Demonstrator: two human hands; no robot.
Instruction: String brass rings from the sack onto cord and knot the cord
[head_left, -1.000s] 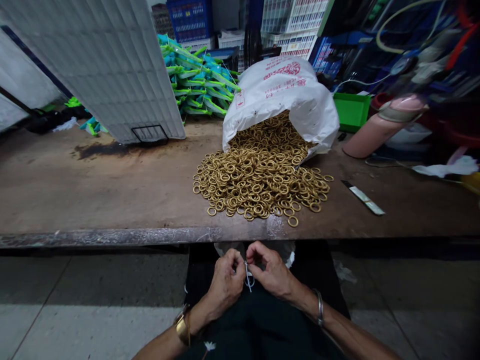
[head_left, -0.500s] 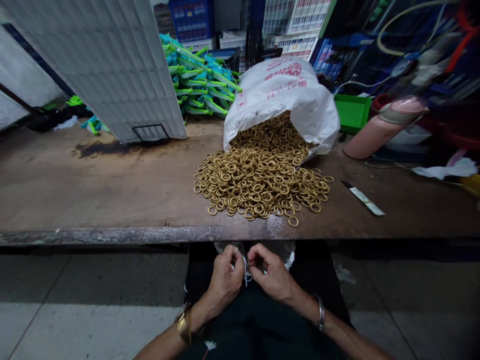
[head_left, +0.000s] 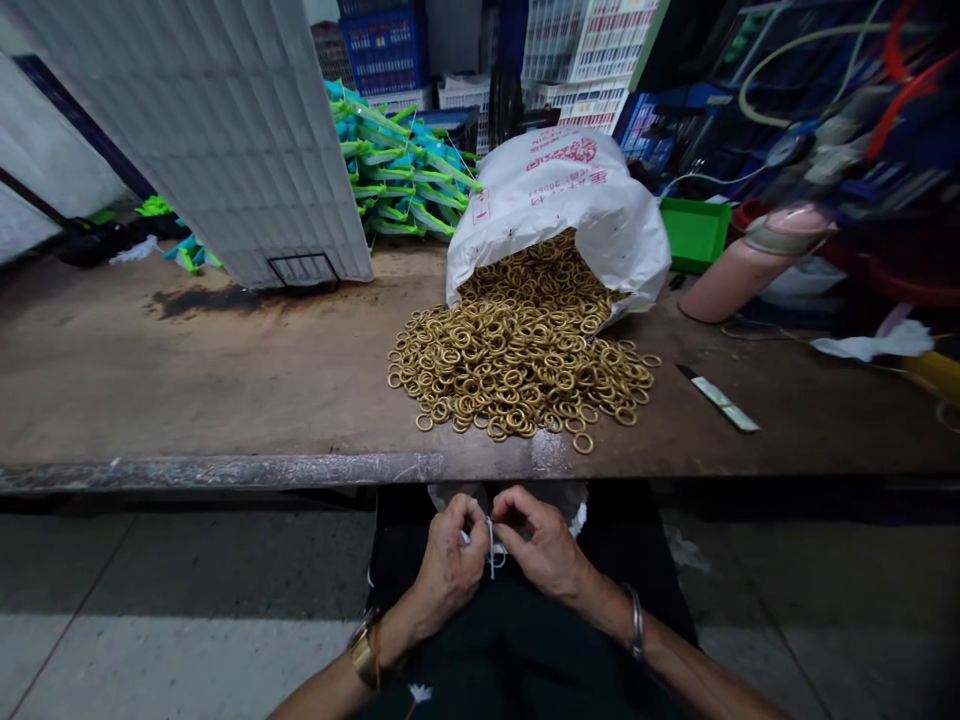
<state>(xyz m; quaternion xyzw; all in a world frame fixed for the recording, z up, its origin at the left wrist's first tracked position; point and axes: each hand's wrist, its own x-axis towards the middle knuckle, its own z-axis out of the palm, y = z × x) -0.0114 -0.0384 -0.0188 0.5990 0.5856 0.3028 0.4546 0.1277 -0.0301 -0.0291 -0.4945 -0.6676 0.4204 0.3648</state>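
My left hand [head_left: 448, 568] and my right hand [head_left: 546, 548] meet over my lap, just below the table's front edge. Both pinch a thin white string [head_left: 492, 551] between fingertips, its loose ends hanging down between them. Something white [head_left: 577, 517] lies on my lap behind the hands; I cannot make out what it is. On the table above, a heap of gold rings [head_left: 519, 352] spills out of a white sack [head_left: 561, 205] lying on its side.
A wooden table [head_left: 187, 380] spans the view. A ribbed white panel [head_left: 225, 130] leans at the back left, beside bundled green and blue items [head_left: 401, 175]. A blade [head_left: 716, 397] lies right of the rings. Crates, a green bin [head_left: 694, 232] and a pink cylinder [head_left: 739, 270] stand behind.
The hands stay together on the string with small finger shifts. The view has tilted slightly, so the table items sit a little differently in frame.
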